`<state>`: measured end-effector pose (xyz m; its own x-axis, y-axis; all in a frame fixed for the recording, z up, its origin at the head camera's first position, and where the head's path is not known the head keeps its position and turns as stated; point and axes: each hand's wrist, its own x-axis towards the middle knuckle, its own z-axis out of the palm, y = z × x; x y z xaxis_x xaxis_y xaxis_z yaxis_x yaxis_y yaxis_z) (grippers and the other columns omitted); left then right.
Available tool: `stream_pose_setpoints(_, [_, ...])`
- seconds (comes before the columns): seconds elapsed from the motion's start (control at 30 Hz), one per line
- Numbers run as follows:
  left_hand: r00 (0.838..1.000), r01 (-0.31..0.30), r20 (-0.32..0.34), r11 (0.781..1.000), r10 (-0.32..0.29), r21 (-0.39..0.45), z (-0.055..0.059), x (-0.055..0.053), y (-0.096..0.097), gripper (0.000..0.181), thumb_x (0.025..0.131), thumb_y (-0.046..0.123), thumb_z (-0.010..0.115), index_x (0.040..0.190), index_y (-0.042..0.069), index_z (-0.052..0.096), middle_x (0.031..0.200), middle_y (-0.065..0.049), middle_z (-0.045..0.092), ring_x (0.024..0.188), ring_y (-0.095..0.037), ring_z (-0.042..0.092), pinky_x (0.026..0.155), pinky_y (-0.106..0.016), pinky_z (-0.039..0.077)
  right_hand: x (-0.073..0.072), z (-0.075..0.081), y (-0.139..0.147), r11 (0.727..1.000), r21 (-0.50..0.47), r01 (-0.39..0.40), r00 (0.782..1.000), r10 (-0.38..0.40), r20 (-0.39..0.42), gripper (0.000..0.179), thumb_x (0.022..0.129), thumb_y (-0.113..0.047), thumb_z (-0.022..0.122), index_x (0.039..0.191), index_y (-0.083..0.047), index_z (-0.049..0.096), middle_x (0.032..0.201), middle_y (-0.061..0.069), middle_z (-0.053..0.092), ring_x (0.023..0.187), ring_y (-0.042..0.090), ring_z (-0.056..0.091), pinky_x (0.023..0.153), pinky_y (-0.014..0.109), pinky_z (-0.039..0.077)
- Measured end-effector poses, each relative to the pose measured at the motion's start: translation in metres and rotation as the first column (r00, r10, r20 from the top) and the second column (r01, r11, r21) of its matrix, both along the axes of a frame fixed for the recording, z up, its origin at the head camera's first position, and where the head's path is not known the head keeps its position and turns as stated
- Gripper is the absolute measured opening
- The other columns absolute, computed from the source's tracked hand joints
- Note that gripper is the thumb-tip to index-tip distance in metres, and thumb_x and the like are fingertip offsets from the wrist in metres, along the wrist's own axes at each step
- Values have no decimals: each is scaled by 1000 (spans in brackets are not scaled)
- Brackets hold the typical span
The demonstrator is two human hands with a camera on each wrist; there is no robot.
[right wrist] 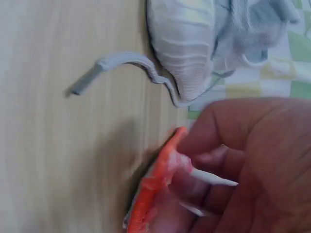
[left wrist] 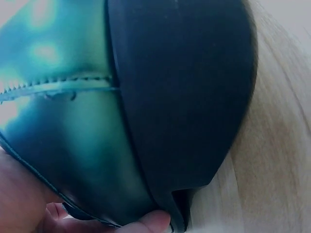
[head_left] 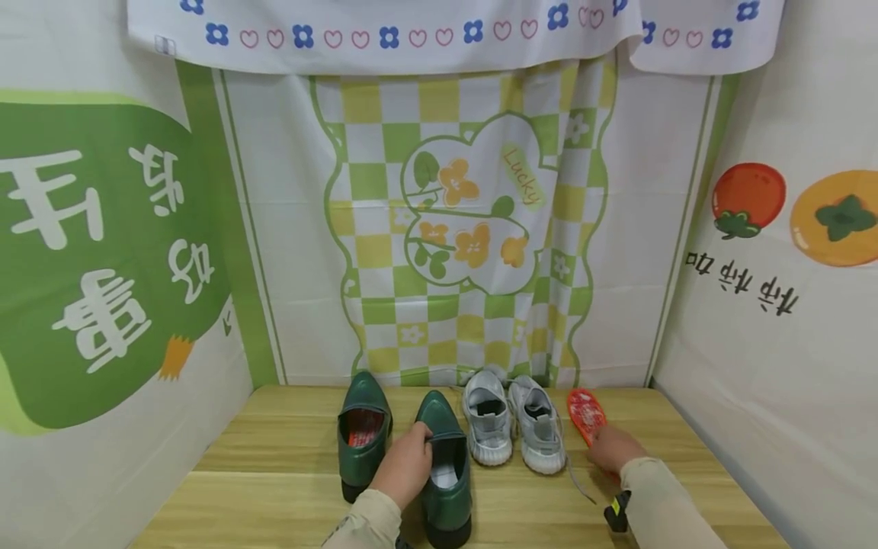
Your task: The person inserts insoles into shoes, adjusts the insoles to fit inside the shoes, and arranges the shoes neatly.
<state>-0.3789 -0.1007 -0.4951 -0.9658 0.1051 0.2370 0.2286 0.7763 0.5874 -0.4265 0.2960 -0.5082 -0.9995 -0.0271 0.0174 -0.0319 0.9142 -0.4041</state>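
My left hand (head_left: 405,461) grips the side of a green pointed loafer (head_left: 449,499) at the opening. In the left wrist view the loafer's green upper (left wrist: 73,131) and dark heel (left wrist: 189,92) fill the picture, with fingertips at the lower edge. A pale insole shows inside this loafer. Its mate, another green loafer (head_left: 365,393), stands to the left with a red insole (head_left: 363,435) inside. At the right, my right hand (head_left: 615,448) pinches the near end of a loose red insole (head_left: 585,412). Up close, the insole (right wrist: 150,189) shows white patches, and a thin white strip sticks out between the fingers.
Two grey sneakers (head_left: 488,427) stand between the hands, toes to the back. A loose shoelace (head_left: 579,476) trails from the right sneaker (head_left: 538,427) onto the wooden surface (head_left: 274,488). Printed cloth walls (head_left: 466,320) enclose the back and both sides.
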Motion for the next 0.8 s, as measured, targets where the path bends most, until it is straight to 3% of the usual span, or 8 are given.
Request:
stream_pose_setpoints(0.2, [1000, 12, -23, 1000, -12, -13, -1, 1, -1, 17, 106, 12, 59, 120, 4, 64, 113, -19, 76, 98, -33, 76, 81, -50, 61, 11, 3, -10, 981, 183, 68, 998, -68, -5, 46, 78, -34, 75, 109, -1, 70, 98, 22, 67, 94, 41, 58, 82, 55, 44])
stream_pose_setpoints(0.33, [1000, 11, -12, 1000, -11, -15, 0, 1, -2, 17, 106, 12, 59, 121, 4, 64, 114, -19, 76, 99, -33, 76, 82, -50, 61, 14, 6, -10, 974, 220, 54, 998, -48, -32, 26, 80, -23, 80, 94, -3, 72, 91, 18, 72, 87, 36, 66, 80, 56, 54])
stream_pose_setpoints(0.43, [1000, 12, -8, 1000, -12, -18, -1, 1, -1, 17, 105, 11, 59, 120, 4, 64, 113, -19, 77, 98, -33, 76, 81, -50, 61, 16, 7, -9, 982, 185, 47, 998, -38, -54, 18, 80, -15, 82, 83, -3, 69, 82, 12, 71, 76, 28, 65, 71, 50, 58])
stream_pose_setpoints(0.57, [1000, 26, 11, 1000, -26, -13, -2, -1, 0, 17, 106, 12, 57, 121, 4, 63, 113, -19, 76, 99, -34, 75, 81, -50, 61, 18, 15, -11, 991, 108, 84, 994, -77, -72, 23, 89, -21, 74, 81, 0, 68, 81, 12, 70, 71, 26, 61, 67, 46, 55])
stream_pose_setpoints(0.67, [1000, 23, 11, 1000, -22, -15, -3, -3, 1, 18, 107, 12, 57, 121, 4, 63, 114, -19, 76, 100, -33, 75, 83, -50, 61, 25, 33, -21, 994, 36, 107, 988, -102, -115, 28, 92, -24, 68, 73, -4, 64, 73, 11, 66, 63, 24, 60, 58, 40, 50])
stream_pose_setpoints(0.8, [1000, 5, -2, 1000, -5, -25, -3, -2, 0, 18, 106, 12, 59, 121, 4, 64, 115, -19, 76, 100, -33, 76, 83, -50, 61, 43, 71, -47, 994, -78, 79, 982, -91, -168, 28, 93, -25, 65, 68, -11, 58, 65, 5, 58, 56, 20, 54, 51, 33, 41])
